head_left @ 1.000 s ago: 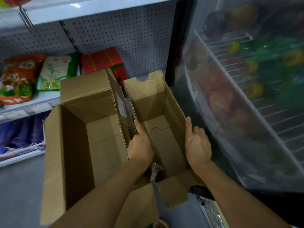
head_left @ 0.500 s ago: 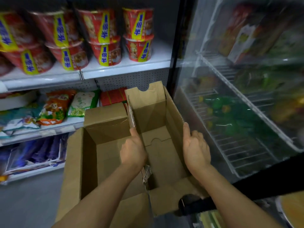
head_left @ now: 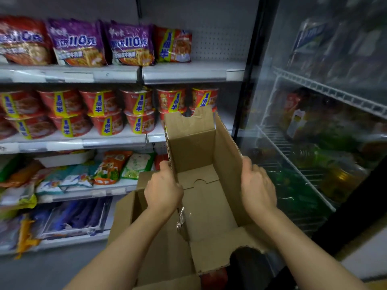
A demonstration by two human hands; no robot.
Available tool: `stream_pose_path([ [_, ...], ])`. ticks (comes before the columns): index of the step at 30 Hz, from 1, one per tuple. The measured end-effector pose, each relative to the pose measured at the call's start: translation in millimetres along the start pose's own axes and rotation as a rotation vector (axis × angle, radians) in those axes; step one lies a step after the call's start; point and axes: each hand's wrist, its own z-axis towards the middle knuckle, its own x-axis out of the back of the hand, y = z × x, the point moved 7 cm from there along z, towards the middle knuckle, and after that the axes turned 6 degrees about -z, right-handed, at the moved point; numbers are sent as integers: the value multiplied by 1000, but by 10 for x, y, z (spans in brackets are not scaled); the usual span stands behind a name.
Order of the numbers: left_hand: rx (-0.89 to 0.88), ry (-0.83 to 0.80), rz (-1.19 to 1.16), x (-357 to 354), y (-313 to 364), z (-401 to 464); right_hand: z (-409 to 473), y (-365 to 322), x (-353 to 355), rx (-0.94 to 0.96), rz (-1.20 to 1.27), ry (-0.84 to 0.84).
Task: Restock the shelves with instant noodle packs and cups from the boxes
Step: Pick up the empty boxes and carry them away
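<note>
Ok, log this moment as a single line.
phase: handling box | left hand: grips left wall of empty cardboard box | right hand: grips right wall | contents: none visible | noodle cups: on shelf

Shop: stocked noodle shelves (head_left: 188,72), glass-door drinks fridge (head_left: 314,122) alongside.

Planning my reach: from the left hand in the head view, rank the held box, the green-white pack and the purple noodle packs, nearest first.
From the left hand:
1. Held box, gripped at its left wall.
2. Green-white pack, just left, lower shelf.
3. Purple noodle packs, top shelf, up-left.
</note>
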Motion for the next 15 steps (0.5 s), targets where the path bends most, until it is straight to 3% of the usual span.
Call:
stream_pose_path([
  [9, -19, 139, -4, 844, -457, 189, 42, -830, 247, 67, 71, 15],
  [15, -7, 102, 23, 1106, -1013, 318, -60, -1442, 76, 81, 107, -10],
])
